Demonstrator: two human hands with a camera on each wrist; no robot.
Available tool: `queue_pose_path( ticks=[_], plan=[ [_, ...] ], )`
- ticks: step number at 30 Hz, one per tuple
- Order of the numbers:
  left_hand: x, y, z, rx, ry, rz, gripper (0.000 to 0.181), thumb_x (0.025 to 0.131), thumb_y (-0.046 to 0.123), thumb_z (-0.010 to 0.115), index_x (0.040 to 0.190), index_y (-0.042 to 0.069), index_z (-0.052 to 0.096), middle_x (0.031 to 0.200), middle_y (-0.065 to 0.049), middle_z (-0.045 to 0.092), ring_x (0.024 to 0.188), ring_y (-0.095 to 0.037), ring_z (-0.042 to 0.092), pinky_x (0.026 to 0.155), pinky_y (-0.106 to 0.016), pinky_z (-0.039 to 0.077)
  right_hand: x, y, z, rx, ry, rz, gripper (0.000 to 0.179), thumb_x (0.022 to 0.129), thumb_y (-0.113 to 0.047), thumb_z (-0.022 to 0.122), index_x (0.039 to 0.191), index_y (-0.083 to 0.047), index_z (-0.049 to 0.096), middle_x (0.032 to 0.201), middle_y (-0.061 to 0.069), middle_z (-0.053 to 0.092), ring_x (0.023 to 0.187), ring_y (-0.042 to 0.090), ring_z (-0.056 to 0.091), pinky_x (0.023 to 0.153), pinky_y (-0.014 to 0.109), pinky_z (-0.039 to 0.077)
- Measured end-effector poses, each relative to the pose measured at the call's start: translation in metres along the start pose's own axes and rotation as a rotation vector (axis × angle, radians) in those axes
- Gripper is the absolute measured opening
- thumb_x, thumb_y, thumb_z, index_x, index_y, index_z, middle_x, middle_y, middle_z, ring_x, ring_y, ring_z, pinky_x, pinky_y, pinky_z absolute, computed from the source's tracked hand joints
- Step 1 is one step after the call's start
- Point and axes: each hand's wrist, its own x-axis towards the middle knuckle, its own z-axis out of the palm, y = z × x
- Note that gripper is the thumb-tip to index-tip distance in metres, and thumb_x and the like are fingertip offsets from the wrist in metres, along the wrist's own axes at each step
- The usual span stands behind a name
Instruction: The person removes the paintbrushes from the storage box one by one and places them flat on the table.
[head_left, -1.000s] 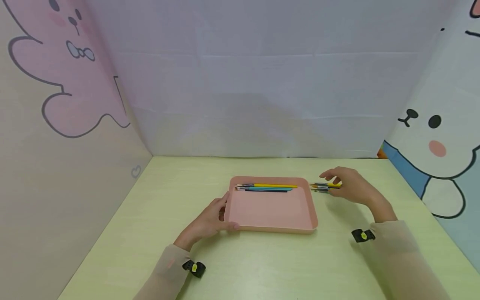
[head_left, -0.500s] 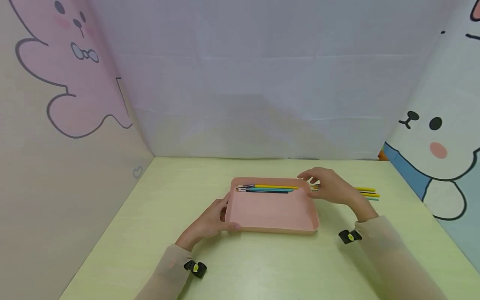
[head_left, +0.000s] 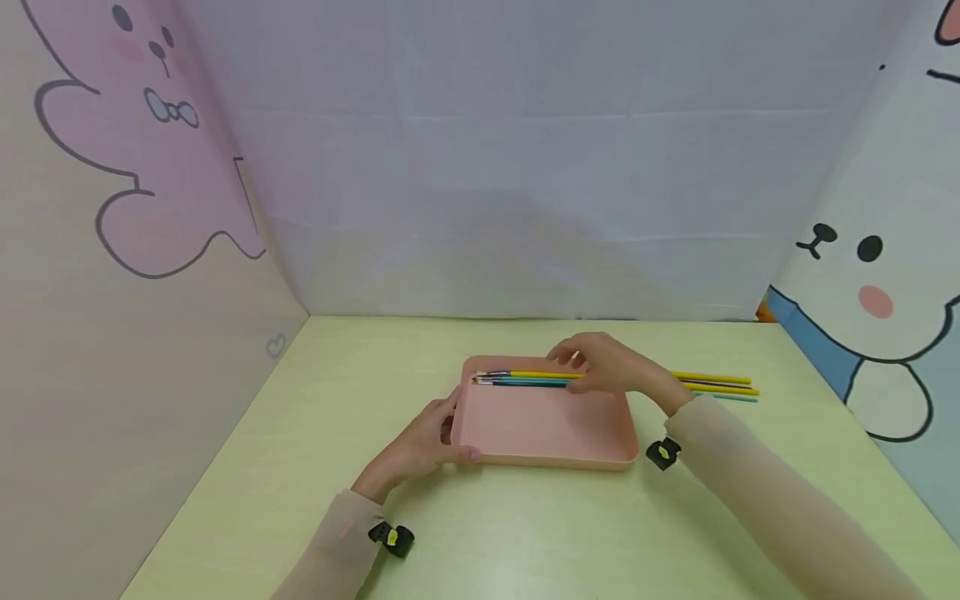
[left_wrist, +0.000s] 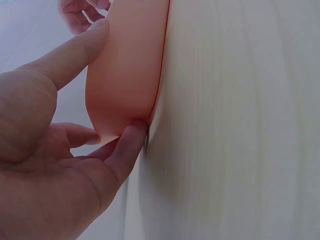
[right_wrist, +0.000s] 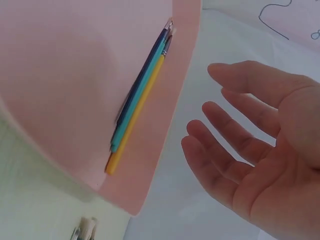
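A shallow pink tray [head_left: 540, 427] lies on the table, with several paintbrushes [head_left: 531, 381] in yellow, teal and dark blue along its far side. My left hand [head_left: 414, 443] holds the tray's near left corner, thumb on the front wall and fingers at the left end; the left wrist view shows fingertips under the lower edge. Above the tray's far right part is my right hand [head_left: 606, 365], overlapping the brush handles in the head view. Its fingers are loosely bent and bare of any object in the right wrist view, apart from the brushes [right_wrist: 137, 100].
Beyond the tray's right end, more paintbrushes [head_left: 723, 386] with yellow and teal handles lie on the table [head_left: 525, 533], partly hidden by the right forearm. A pale cloth wall [head_left: 525, 208] closes off the back, and printed cartoon walls stand on both sides.
My right hand has moved left from the brushes beside the tray to above the tray, uncovering their yellow and teal handles. The left hand and tray stay put.
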Motion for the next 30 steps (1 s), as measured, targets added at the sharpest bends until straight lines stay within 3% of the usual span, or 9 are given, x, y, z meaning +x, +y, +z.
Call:
queue_pose_path(
  ticks=[15,22,27,30],
  plan=[
    [-0.002,0.001,-0.001,-0.011,-0.005,0.015,0.114,0.089,0.027,0.09,0.172,0.017,0.013,0.146,-0.015,0.044,0.119,-0.025,0.054,0.104,-0.042,0.048,0.046,0.004,0.027,-0.032,-0.128,0.039,0.046,0.09,0.0,0.079,0.135,0.0,0.07,0.123,0.017,0.072,0.107,0.029,0.068,0.095,0.044,0.057],
    [-0.001,0.001,0.0,-0.022,-0.012,0.024,0.113,0.09,0.025,0.089,0.172,0.016,0.012,0.144,-0.016,0.043,0.117,-0.025,0.055,0.101,-0.039,0.049,0.054,0.006,0.035,-0.071,-0.15,0.049,0.044,0.09,0.001,0.077,0.133,0.0,0.072,0.122,0.015,0.072,0.11,0.03,0.067,0.097,0.044,0.056],
    [-0.002,0.002,-0.001,-0.047,-0.025,0.037,0.113,0.09,0.023,0.088,0.172,0.014,0.011,0.146,-0.017,0.042,0.118,-0.025,0.059,0.103,-0.041,0.051,0.059,0.008,0.039,-0.082,-0.177,0.058,0.041,0.089,-0.001,0.076,0.129,-0.002,0.074,0.113,0.009,0.073,0.096,0.022,0.061,0.088,0.039,0.052],
    [-0.002,0.002,-0.001,-0.045,-0.025,0.039,0.113,0.09,0.023,0.088,0.172,0.013,0.01,0.147,-0.018,0.042,0.118,-0.024,0.059,0.103,-0.042,0.051,0.061,0.008,0.04,-0.09,-0.195,0.085,0.038,0.088,-0.001,0.075,0.126,-0.005,0.075,0.112,0.007,0.072,0.096,0.019,0.059,0.088,0.038,0.051]
  ],
)
